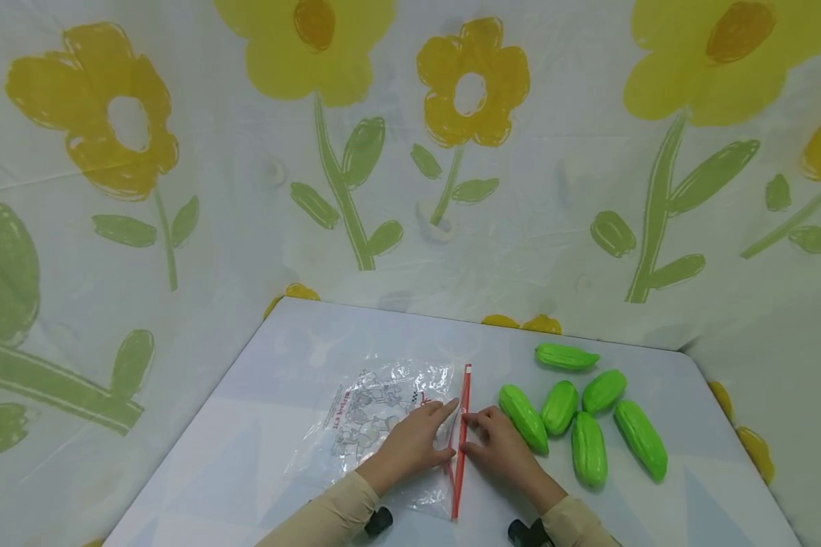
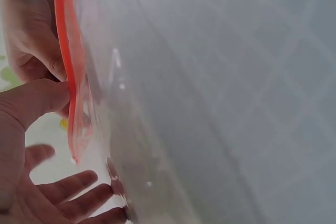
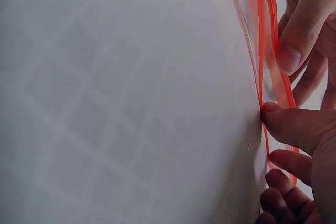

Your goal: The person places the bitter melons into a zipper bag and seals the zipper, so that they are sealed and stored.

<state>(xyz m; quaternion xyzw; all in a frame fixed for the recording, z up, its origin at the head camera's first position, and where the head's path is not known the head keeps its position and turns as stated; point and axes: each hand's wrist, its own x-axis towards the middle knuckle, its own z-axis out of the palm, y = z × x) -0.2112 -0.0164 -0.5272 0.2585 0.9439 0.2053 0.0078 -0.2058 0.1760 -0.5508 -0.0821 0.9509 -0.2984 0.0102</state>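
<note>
A clear zip bag [image 1: 376, 414] with grey and red print lies flat on the table, its red zip strip [image 1: 462, 448] along the right edge. My left hand [image 1: 413, 443] rests over the bag beside that strip. In the left wrist view the left thumb [image 2: 44, 98] touches the red strip while the other fingers spread apart, fairly straight. From the strip's right side my right hand [image 1: 501, 444] pinches the edge. The right thumb [image 3: 291, 124] and a finger meet the red edge in the right wrist view. Both hands are close together.
Several bright green, ridged, vegetable-shaped pieces [image 1: 588, 450] lie right of the right hand, the closest one [image 1: 524, 419] almost beside it. The white table [image 1: 246, 425] meets a flower-printed curtain [image 1: 534, 197] at the back. Dark wrist devices [image 1: 379, 521] sit by the sleeves.
</note>
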